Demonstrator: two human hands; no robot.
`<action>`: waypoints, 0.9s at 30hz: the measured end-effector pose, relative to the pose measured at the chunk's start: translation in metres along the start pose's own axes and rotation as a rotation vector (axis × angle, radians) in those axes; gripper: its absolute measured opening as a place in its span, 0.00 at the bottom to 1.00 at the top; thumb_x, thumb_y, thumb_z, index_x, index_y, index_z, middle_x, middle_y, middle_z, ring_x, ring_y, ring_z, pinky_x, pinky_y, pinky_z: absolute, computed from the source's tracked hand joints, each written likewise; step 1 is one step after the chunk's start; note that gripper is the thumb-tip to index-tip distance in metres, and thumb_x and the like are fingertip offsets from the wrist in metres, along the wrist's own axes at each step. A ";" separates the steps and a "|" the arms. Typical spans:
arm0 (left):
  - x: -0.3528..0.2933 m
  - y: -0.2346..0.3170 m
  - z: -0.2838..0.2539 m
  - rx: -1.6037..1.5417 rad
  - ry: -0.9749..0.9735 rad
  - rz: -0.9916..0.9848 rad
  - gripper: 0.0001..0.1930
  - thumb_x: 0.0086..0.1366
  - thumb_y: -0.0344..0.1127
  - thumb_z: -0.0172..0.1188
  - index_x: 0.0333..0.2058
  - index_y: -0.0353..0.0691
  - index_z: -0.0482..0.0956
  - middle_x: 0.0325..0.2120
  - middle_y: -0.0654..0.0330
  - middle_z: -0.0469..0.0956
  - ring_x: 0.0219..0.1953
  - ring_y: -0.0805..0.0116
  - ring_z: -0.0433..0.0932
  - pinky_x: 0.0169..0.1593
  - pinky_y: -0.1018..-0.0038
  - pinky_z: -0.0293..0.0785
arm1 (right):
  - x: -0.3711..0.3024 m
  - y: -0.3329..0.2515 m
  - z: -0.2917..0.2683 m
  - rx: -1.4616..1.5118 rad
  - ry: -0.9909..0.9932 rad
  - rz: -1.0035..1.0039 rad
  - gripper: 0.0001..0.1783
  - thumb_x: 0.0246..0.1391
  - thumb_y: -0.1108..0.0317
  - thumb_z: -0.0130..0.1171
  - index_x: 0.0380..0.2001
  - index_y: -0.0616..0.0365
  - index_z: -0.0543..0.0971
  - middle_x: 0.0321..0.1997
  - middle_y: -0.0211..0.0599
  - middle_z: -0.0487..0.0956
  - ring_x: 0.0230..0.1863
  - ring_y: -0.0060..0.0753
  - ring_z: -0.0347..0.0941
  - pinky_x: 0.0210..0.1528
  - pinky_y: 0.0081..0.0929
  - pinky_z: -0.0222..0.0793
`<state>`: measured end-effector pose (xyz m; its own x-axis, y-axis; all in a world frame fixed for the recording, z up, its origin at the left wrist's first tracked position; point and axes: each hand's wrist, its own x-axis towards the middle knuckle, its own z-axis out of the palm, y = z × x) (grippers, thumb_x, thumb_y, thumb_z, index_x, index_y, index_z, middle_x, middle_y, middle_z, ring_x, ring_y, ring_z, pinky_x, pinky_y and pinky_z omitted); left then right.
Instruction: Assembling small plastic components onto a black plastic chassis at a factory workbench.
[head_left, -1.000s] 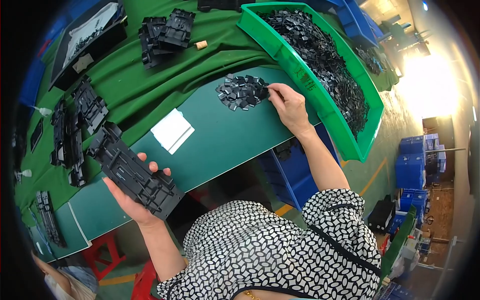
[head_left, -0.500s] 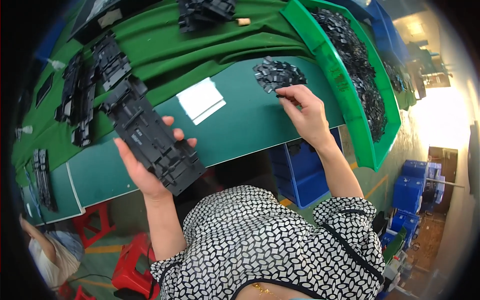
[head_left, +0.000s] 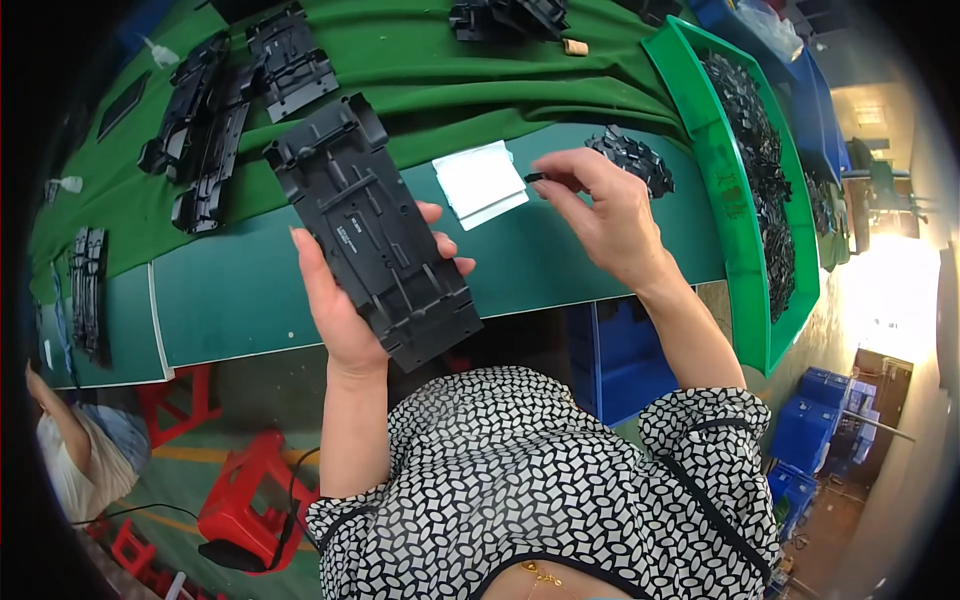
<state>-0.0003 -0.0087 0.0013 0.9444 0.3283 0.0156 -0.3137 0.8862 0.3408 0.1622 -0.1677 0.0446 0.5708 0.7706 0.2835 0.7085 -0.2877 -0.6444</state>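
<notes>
Black frame (head_left: 375, 245): centre-left of the picture, raised over the near edge of the green table (head_left: 520, 270); I see its ribbed face turned toward the camera.
Long axis: slants from upper left to lower right.
Left hand (head_left: 345, 325): wraps the frame from beneath, thumb along its left edge, fingertips showing past its right edge; this is the hand nearer to it.
Right hand (head_left: 610, 215): right of centre, thumb and forefinger pinched nearly together on a small black piece (head_left: 534, 177); I cannot make out that piece's exact shape.
Bearing, right fingertips to frame: left and somewhat lower in the picture; well apart, not touching.
Between them: white pad (head_left: 480, 185) on the table, its right edge just beside the pinched fingertips as I view it.
Behind right hand: heap of dark pieces (head_left: 640, 165), then green bin (head_left: 728, 215) at upper right.
</notes>
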 end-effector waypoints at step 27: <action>0.001 -0.001 -0.008 -0.190 -0.065 -0.047 0.48 0.59 0.73 0.28 0.55 0.27 0.60 0.49 0.43 0.68 0.43 0.52 0.75 0.47 0.55 0.74 | 0.027 0.012 0.030 -0.378 -0.198 -0.341 0.11 0.40 0.81 0.52 0.32 0.64 0.72 0.33 0.42 0.70 0.37 0.43 0.69 0.36 0.34 0.70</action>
<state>0.0005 -0.0069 -0.0066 0.9610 0.2684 0.0667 -0.2758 0.9479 0.1595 0.1736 -0.1336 0.0228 0.2196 0.9377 0.2691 0.9603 -0.1592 -0.2289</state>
